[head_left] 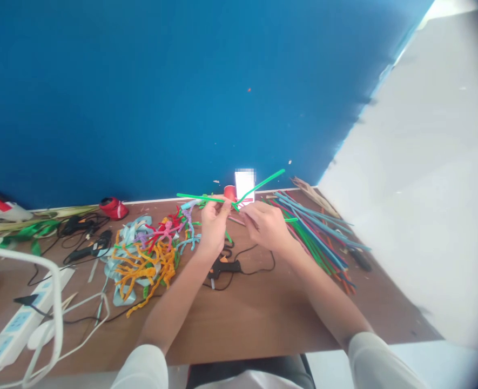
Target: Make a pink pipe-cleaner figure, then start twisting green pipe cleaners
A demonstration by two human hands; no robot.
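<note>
Green pipe cleaners [263, 183] cross between my hands above the table, their arms sticking out to the left, the upper right and downward. My left hand [215, 219] pinches them with thumb and fingers just left of the crossing. On the right side of the crossing, my right hand [265, 222] has its fingers closed on the same green stems. Behind the hands a lit phone [245, 186] leans upright beside a red roll [229, 192]. Below them on the table lies a black glue gun [224, 266] with its cord.
Twisted orange pipe cleaners [152, 267] and coloured pieces are heaped on light blue ribbon [125, 294] at left. Straight pipe cleaners [315, 237] lie at right. A power strip [32, 313], another glue gun [93, 246] and a white metal frame [56, 292] occupy the left.
</note>
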